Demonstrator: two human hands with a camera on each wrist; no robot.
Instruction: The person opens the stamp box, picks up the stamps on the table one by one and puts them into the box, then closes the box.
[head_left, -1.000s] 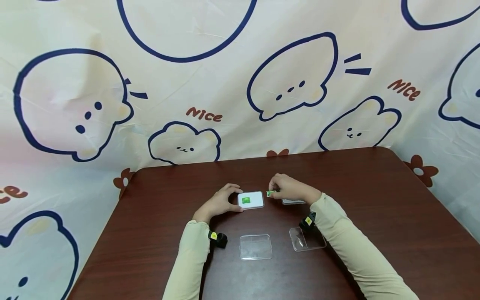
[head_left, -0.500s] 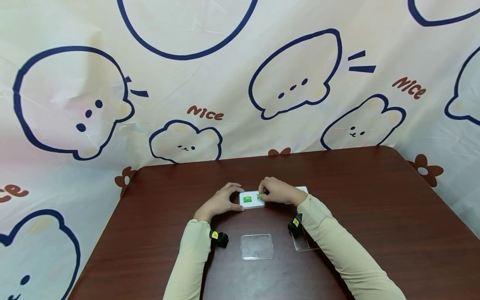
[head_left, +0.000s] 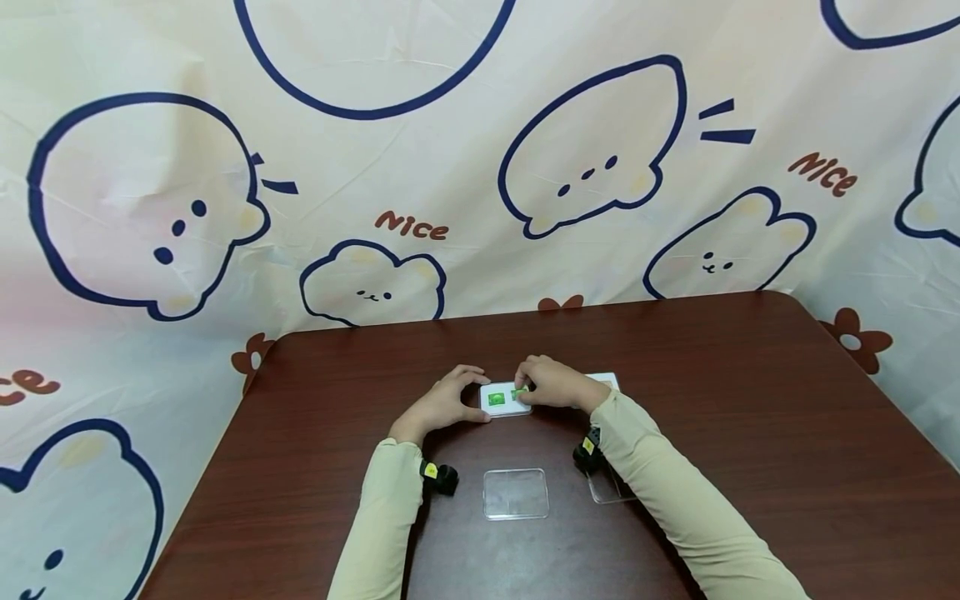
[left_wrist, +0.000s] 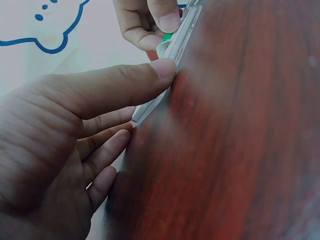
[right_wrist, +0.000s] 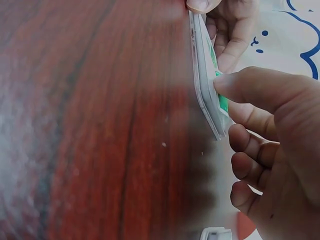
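Note:
A thin clear case with a white insert (head_left: 507, 410) lies on the table. My left hand (head_left: 438, 404) holds it by its left end, thumb on the near edge and fingers at the far edge. One small green piece (head_left: 497, 399) lies on the left part of the white surface. At the right end, my right hand (head_left: 558, 385) pinches a second small green piece (right_wrist: 223, 103) against the surface, thumb on top. In the left wrist view, a pale curled edge shows beside that green piece (left_wrist: 167, 37). The right fingers hide part of it.
Another white-filled case (head_left: 607, 380) lies partly behind the right hand. A clear plastic cover (head_left: 516, 493) lies nearer on the brown table (head_left: 360, 367). A second clear cover (head_left: 609, 487) is partly under the right forearm. A printed cloth (head_left: 465, 167) hangs behind the table.
My right hand has moved left from beside the case onto its right end, bringing the second green piece onto the white surface. The left hand keeps its hold.

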